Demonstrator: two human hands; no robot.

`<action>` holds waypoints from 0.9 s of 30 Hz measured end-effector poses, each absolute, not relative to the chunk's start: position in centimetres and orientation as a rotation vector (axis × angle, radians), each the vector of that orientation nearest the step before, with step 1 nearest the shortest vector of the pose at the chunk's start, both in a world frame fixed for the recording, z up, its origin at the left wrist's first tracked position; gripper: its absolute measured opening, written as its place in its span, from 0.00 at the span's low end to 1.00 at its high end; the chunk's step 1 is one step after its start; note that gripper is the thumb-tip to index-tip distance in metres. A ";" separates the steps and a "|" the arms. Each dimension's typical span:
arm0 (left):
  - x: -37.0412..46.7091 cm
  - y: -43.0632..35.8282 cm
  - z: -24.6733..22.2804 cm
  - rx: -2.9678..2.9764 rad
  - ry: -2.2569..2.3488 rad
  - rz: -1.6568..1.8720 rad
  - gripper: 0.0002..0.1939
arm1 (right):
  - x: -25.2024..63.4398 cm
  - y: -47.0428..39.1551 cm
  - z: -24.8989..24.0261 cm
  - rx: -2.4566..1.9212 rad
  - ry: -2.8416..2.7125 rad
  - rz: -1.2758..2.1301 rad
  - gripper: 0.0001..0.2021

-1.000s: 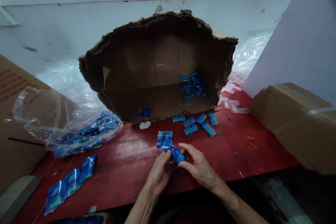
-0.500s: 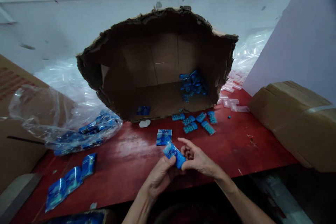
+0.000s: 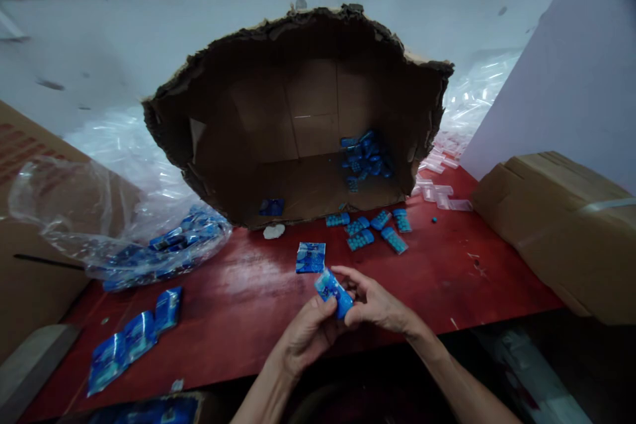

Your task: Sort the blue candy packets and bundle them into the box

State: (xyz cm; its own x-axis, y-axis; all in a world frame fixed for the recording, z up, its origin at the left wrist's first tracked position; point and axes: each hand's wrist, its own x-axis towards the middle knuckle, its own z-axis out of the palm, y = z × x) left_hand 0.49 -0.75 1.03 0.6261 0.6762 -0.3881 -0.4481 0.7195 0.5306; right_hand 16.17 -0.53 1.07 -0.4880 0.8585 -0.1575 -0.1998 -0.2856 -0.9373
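A small clear bottle with blue print and a blue end is held tilted over the front of the red table, between both hands. My left hand closes on it from the lower left, thumb across its face. From the right, my right hand pinches its lower end with the thumb, and its fingers curl behind it. Just beyond the hands lies a flat blue packet. Further back, several clear bottles of blue beads with blue caps lie scattered on the table.
A torn-edged cardboard box lies open behind, with more bead bottles inside. At the left are a plastic bag of blue packets and a row of packets. Clear empty tubes and a closed carton are at the right.
The bottle has shifted slightly right and turned a little in my hands. My right index finger, raised before, has come down closer to the bottle.
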 end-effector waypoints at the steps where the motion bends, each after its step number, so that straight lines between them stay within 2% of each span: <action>1: 0.7 -0.9 1.0 0.392 0.628 0.684 0.11 | 16.0 -0.7 0.8 -0.919 -1.216 1.811 0.36; 7: 0.9 -2.2 1.0 0.337 0.663 0.757 0.12 | 15.4 -1.2 -0.4 -0.872 -1.180 1.826 0.34; 10: -0.8 -2.2 0.9 0.270 0.673 0.821 0.11 | 15.2 -0.6 -0.7 -0.922 -1.332 1.812 0.32; 12: -3.1 -1.9 0.7 0.180 0.694 0.956 0.11 | 14.9 0.3 -0.7 -1.058 -1.492 1.635 0.24; 14: -6.2 -1.3 0.5 0.094 0.706 1.180 0.12 | 14.2 1.5 -0.7 -1.228 -1.680 1.298 0.15; 16: -9.0 -0.9 0.4 0.069 0.722 1.392 0.19 | 13.3 3.1 -0.7 -1.394 -1.864 0.927 0.11; 18: -10.9 -0.7 0.2 0.020 0.765 1.503 0.21 | 12.3 4.7 -1.0 -1.523 -1.974 0.695 0.10; 21: -10.9 -0.5 0.0 0.000 0.833 1.407 0.15 | 10.7 6.6 -2.1 -1.658 -1.977 0.576 0.08; 27: -4.9 0.5 -0.5 0.163 1.079 1.102 0.05 | 10.1 7.3 -3.3 -1.733 -2.015 0.416 0.12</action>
State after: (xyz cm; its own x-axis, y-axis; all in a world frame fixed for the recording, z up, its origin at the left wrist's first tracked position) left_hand -4.87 0.49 -0.52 0.0310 0.7823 -0.6221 -0.6388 0.4942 0.5897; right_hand 10.08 7.26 -3.30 -0.1113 0.9843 0.1373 0.8492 0.1659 -0.5013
